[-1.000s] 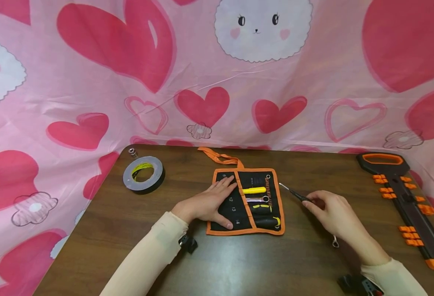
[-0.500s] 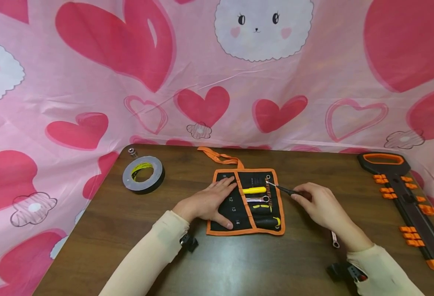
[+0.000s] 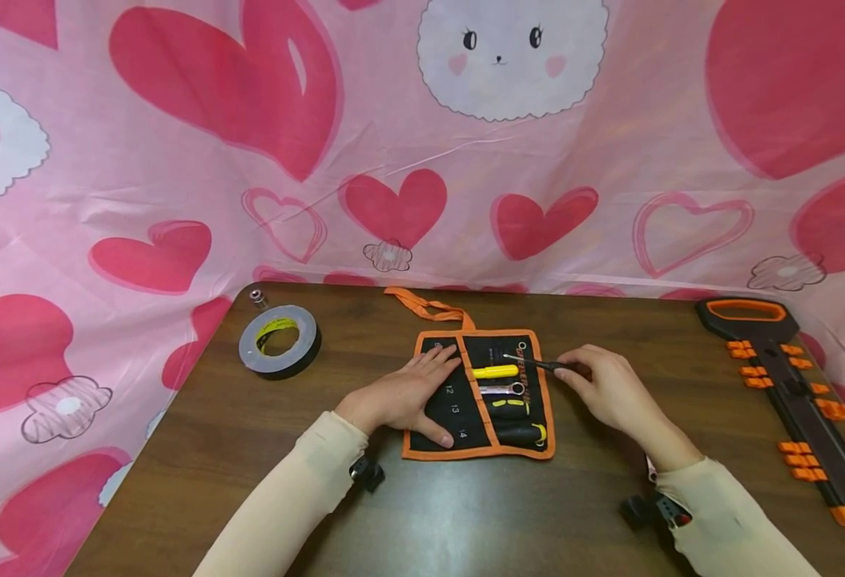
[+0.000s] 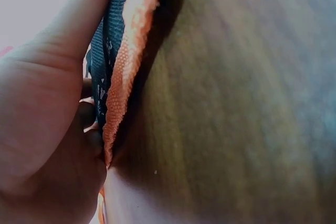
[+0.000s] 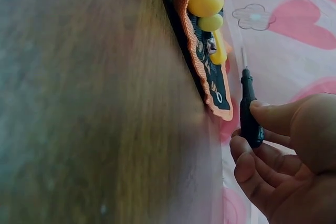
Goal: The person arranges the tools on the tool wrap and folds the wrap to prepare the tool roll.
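A black tool pouch (image 3: 432, 417) with orange trim lies flat on the table, numbers printed along its pockets. My left hand (image 3: 408, 393) rests on its left part with fingers spread and straight. In the pouch's pockets sit a yellow-handled tool (image 3: 496, 372), a wrench (image 3: 503, 389) and black-and-yellow handles (image 3: 519, 433). My right hand (image 3: 605, 389) pinches a small black screwdriver (image 5: 249, 103) between thumb and fingers. The screwdriver's metal tip points left, over the upper right of the pouch in the head view.
A roll of tape (image 3: 279, 340) lies at the left, with a small metal socket (image 3: 257, 297) behind it. A black-and-orange rack-like tool (image 3: 790, 401) lies along the right edge. Partly behind my right forearm is another wrench (image 3: 651, 469). An orange strap (image 3: 429, 306) trails behind the pouch.
My right hand has moved left with the screwdriver, bringing its tip from beside the pouch to over it. The left hand has stayed in place.
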The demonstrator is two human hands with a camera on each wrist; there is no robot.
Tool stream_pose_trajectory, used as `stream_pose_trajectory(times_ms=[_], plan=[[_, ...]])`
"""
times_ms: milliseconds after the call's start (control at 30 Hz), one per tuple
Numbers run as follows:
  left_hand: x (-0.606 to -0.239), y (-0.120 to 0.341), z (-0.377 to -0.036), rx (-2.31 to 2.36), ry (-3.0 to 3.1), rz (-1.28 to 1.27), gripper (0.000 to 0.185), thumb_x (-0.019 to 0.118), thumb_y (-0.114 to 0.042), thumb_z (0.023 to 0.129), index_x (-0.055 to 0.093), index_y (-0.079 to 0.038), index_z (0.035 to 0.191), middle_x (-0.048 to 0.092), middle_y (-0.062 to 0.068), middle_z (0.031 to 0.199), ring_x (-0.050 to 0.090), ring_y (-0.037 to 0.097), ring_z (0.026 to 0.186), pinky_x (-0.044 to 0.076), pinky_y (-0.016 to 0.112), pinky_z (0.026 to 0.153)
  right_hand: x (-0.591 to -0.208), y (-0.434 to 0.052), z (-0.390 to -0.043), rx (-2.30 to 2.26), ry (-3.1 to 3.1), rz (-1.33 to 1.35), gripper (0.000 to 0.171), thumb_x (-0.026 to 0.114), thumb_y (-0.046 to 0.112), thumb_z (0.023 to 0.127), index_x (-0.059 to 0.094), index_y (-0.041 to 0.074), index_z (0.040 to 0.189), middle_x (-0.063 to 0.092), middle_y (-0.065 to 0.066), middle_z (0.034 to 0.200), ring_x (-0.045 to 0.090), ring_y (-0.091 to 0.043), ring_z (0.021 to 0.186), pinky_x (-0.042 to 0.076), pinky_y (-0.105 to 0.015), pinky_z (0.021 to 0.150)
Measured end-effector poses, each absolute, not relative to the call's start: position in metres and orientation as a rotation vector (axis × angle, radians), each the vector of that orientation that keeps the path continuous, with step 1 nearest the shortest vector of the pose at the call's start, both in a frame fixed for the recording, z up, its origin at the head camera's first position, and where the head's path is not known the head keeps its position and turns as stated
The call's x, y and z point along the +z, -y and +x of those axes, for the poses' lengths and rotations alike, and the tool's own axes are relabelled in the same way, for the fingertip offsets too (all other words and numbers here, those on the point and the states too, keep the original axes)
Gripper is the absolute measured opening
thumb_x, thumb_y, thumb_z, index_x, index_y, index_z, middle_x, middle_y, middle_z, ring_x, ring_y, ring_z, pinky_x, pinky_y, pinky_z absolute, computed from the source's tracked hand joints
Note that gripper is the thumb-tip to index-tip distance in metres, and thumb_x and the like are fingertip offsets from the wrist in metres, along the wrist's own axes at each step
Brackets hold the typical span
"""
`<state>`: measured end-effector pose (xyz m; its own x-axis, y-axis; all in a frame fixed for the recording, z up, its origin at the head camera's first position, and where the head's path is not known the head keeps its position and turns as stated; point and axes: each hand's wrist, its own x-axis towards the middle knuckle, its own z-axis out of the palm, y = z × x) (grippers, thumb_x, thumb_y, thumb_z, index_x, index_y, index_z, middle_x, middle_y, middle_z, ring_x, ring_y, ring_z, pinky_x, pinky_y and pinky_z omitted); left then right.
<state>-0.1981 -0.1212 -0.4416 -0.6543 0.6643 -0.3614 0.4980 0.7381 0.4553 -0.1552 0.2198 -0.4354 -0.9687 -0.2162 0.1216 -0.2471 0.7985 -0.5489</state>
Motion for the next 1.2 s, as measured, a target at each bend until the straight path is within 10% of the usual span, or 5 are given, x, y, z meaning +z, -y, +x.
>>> stream_pose_trajectory(times_ms=[1200], plan=[[-0.444,0.122,-0.198,0.436,-2.438,0.894,0.127,0.089,-0.067,0.079,0.019,-0.021,0.175,0.006,-0.002,0.185,0.0,0.022,0.172,0.008,0.044,0.14,-0.447,-0.188,-0.194,0.912,2.912,0.58,0.02,0.073,0.009,0.102,0.08,0.0,0.119,0.074,-0.012,0.102,0.066,-0.025,0.09,0.059,-0.053,0.088]])
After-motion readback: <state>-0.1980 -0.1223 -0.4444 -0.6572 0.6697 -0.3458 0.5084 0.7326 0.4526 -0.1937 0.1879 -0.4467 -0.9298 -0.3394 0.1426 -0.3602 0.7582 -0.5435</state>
